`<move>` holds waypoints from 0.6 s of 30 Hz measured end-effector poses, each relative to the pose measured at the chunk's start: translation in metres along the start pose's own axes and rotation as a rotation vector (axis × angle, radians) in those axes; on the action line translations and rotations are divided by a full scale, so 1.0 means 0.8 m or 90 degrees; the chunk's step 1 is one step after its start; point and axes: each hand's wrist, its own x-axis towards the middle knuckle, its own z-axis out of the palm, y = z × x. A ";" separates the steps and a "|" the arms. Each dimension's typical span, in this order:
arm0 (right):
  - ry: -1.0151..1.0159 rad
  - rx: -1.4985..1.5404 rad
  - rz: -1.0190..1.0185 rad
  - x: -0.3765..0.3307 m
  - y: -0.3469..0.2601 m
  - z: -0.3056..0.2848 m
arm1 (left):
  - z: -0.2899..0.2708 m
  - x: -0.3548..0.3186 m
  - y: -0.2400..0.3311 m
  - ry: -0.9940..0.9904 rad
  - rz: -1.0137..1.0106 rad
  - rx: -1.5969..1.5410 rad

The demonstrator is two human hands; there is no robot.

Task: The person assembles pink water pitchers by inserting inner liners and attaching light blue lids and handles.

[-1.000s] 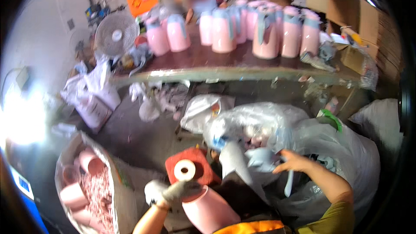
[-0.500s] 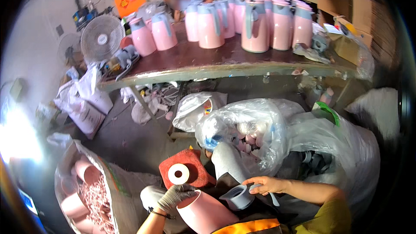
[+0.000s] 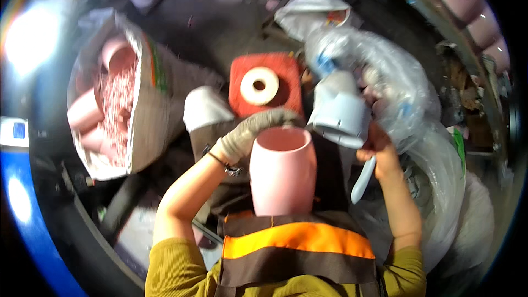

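Note:
A pink jug body (image 3: 283, 179) stands upright against my apron, its round open mouth facing up. My left hand (image 3: 256, 132), in a pale work glove, curls round the far side of its rim. Off to the right, my bare right hand (image 3: 378, 146) grips a light grey-blue jug collar (image 3: 342, 111), apart from the pink body. The collar is tilted with its open ring toward me, and its handle (image 3: 363, 181) hangs down below my fingers. Just beyond the left hand sits a red block (image 3: 241, 74) with a cream ring (image 3: 269, 89) on top.
On the left, an open sack (image 3: 157, 115) holds pink jug bodies and pink shreds. Clear plastic bags (image 3: 404, 71) of parts crowd the right side. A table edge (image 3: 418, 14) with pink jugs runs along the upper right. A blue object (image 3: 33, 231) fills the lower left.
The view has tipped down and turned toward my lap. The collar has been raised and turned over in my right hand, its ring now facing me. The pink body stands more upright.

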 end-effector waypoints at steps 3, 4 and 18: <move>-0.039 -0.058 -0.013 0.016 -0.003 0.042 | -0.008 0.012 -0.026 0.009 -0.088 -0.401; -0.069 -0.077 0.014 0.022 -0.001 0.062 | -0.016 0.007 -0.037 0.042 -0.076 -0.451; -0.115 -0.414 0.045 0.080 0.004 0.127 | -0.024 -0.006 -0.041 0.165 0.068 -0.407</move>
